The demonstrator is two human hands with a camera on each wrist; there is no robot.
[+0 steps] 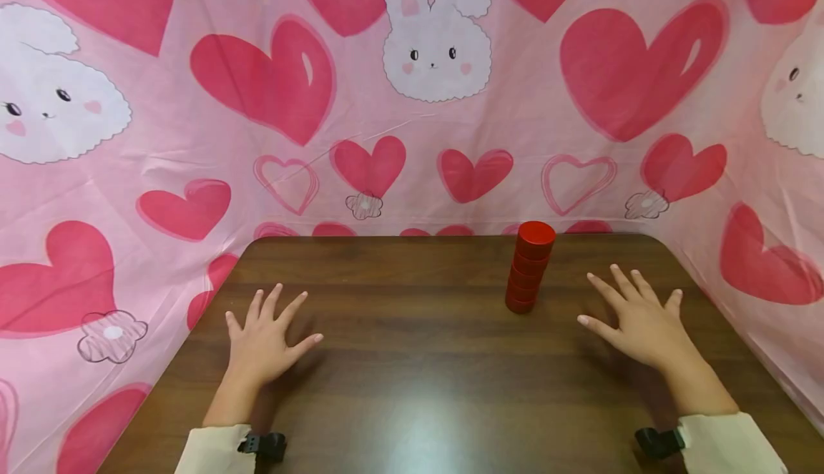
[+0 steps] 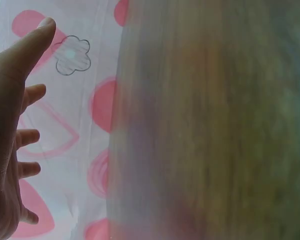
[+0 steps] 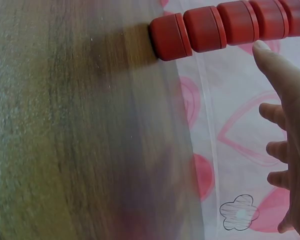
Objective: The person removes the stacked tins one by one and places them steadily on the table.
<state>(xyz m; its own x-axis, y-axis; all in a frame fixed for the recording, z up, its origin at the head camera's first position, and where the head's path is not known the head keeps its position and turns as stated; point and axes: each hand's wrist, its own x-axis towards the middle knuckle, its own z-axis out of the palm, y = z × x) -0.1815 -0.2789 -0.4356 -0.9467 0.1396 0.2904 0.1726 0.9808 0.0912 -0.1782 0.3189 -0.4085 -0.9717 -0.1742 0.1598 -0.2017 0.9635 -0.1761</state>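
Where the red stack (image 1: 529,267) stands, its underside is hidden.

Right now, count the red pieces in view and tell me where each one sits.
5 red pieces, all in one stack left of the right hand: the bottom one on the table, three above it, one on top. None seems hidden.

1. A red stack of cylindrical blocks (image 1: 531,268) stands on the brown wood-grain counter (image 1: 412,345), right of centre, toward the back.
2. The bare right grip (image 1: 644,320) is right of it, apart.
3. The bare left grip (image 1: 262,339): over the counter's left side.
4. Pink heart-printed cloth (image 1: 412,120) hangs behind.
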